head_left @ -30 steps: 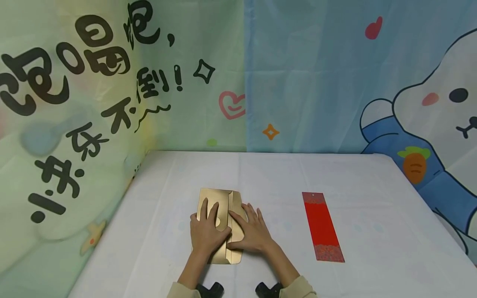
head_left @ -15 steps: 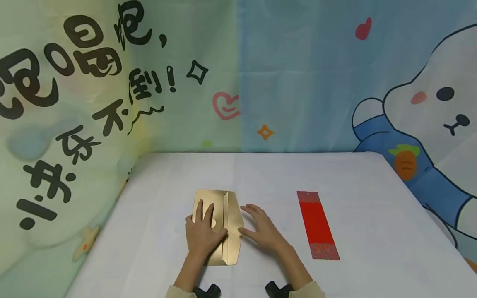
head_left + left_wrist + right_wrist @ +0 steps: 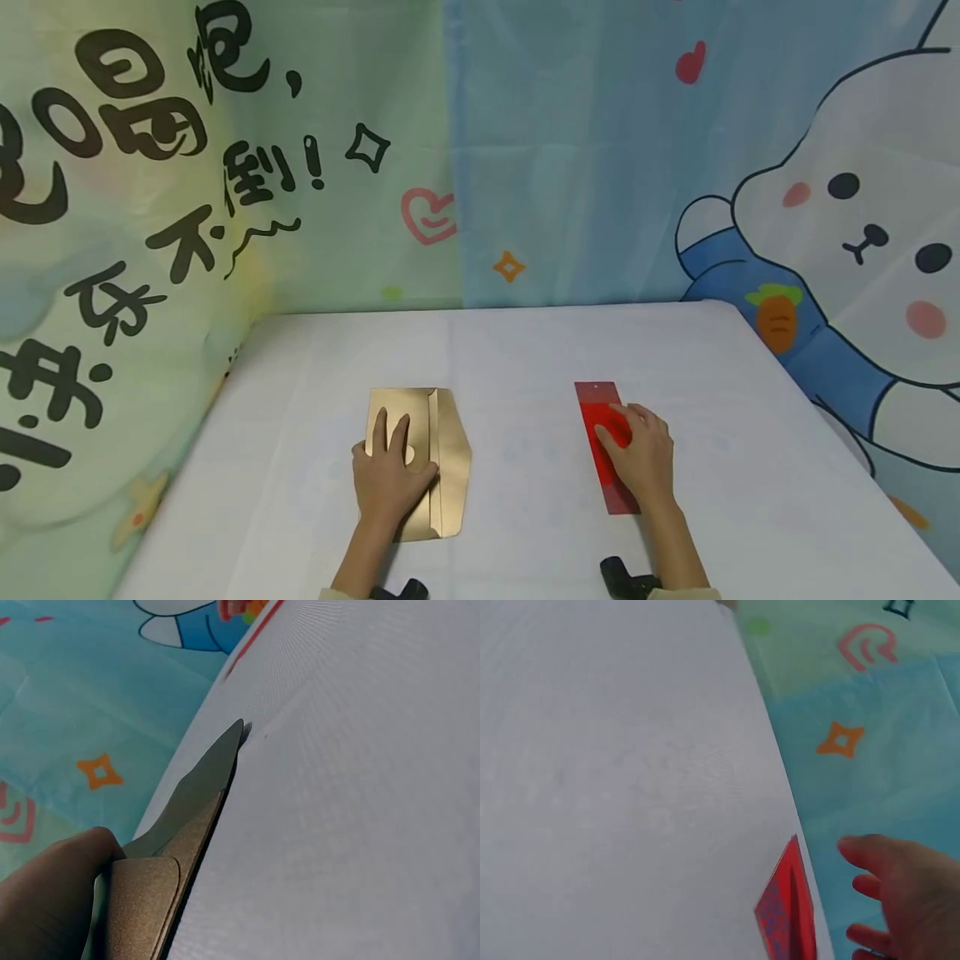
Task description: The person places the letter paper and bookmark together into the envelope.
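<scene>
A gold paper envelope (image 3: 451, 467) lies on the white table in the head view, with its side flap folded out to the right. My left hand (image 3: 386, 479) rests on its left part, fingers straight and pointing forward. Seen from the left wrist, the thumb (image 3: 60, 881) lies against the envelope (image 3: 146, 904) and the flap (image 3: 199, 787) stands up slightly. To the right, my right hand (image 3: 643, 454) is over a red paper strip (image 3: 592, 414) with patterned ends. In the right wrist view, thumb and fingers are spread with nothing between them, beside the strip (image 3: 784, 904).
The white-covered table (image 3: 517, 358) reaches back to a printed cloth backdrop (image 3: 570, 167) with cartoon figures and lettering. A black wrist mount (image 3: 626, 577) sits below my right hand, another (image 3: 405, 590) below the left.
My right hand has left the envelope's flap and moved right to the red strip. The flap now lies opened out further. My left hand stays on the envelope, while the head view has turned right.
</scene>
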### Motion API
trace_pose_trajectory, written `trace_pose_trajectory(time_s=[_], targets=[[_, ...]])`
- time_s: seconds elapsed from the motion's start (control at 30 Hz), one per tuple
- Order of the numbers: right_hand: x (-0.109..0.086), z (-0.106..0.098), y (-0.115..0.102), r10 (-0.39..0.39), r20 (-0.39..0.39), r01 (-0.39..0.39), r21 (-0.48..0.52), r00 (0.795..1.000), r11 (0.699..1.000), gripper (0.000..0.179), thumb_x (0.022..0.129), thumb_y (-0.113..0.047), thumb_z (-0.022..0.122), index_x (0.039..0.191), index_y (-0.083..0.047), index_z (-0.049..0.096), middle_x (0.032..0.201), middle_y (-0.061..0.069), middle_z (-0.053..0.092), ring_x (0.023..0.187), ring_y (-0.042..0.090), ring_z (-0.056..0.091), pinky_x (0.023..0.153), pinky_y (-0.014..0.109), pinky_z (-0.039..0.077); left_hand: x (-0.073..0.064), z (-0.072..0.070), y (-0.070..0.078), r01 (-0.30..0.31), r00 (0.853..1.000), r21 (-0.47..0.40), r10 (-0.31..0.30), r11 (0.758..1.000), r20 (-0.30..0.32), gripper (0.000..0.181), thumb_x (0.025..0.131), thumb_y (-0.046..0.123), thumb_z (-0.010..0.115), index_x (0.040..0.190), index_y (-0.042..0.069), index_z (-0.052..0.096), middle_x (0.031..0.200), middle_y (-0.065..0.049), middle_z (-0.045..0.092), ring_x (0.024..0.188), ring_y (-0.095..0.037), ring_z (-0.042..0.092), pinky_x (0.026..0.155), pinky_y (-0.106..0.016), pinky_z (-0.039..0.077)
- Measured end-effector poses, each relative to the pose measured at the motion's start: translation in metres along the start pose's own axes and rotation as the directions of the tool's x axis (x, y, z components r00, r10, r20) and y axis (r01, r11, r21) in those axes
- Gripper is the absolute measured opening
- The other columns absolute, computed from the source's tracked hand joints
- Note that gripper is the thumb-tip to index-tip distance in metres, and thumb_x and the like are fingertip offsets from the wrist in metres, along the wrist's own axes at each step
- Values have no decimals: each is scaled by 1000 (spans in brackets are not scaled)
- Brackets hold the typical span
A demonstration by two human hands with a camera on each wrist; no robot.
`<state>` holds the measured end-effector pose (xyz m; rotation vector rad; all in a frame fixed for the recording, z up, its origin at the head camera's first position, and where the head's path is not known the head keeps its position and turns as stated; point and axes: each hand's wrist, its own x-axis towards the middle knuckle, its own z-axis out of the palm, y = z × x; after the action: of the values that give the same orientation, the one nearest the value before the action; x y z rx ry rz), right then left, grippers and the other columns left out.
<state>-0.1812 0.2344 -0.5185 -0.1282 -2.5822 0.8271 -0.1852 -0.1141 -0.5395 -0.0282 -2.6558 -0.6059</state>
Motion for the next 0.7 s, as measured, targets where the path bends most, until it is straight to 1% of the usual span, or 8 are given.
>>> trace_pose_trajectory(time_s=[0.07,0.13,0.2,0.27,0.43,0.6,0.7], targets=[[-3,1,8,9,55,-6,-57,998,998,59,79,-27,68,130,-4,50,130,28,41,120,46,33,95,64,22,0,-1,0,3,1000,-1,-3,1000,3,73,61,42,61,130,18,54,144,-12,35,92,-45,43,79,-48,39],[-5,3,14,2,115,9,-99,993,995,69,78,-33,66,136,-3,43,135,32,35,124,49,27,97,66,15,0,-2,-1,5,1000,-6,-5,1000,5,73,61,43,61,129,18,54,144,-12,34,92,-46,43,80,-49,39],[-7,6,18,-13,159,35,-138,987,990,73,80,-40,64,139,-4,39,138,33,31,126,50,23,99,66,9,0,-2,0,8,1000,-5,-8,1000,5,73,61,43,61,129,18,54,144,-12,34,92,-46,43,80,-49,39],[-8,8,21,-18,183,47,-156,983,987,74,81,-43,61,140,-6,38,140,33,29,128,49,22,100,66,5,-1,-2,0,11,1000,-4,-11,1000,4,73,61,43,61,129,18,54,144,-12,34,92,-45,42,80,-49,39],[-8,12,24,-16,176,46,-165,984,985,70,82,-43,60,140,-8,40,142,29,29,130,45,23,101,64,3,-1,-2,0,5,1000,1,-5,1000,-9,73,60,43,61,129,18,54,143,-13,35,92,-45,43,79,-49,39],[-10,11,24,-21,146,43,-144,989,989,68,80,-39,63,137,-8,43,140,30,32,128,45,25,100,65,5,-1,-1,1,7,1000,8,-7,1000,1,74,60,43,62,129,18,54,143,-12,34,92,-45,43,78,-48,39],[-12,11,25,-19,137,37,-132,990,991,67,80,-39,64,137,-9,44,139,30,33,128,45,26,100,65,5,-1,-1,1,-3,1000,10,3,1000,-5,74,60,43,61,129,18,54,143,-13,35,91,-44,43,79,-48,38]])
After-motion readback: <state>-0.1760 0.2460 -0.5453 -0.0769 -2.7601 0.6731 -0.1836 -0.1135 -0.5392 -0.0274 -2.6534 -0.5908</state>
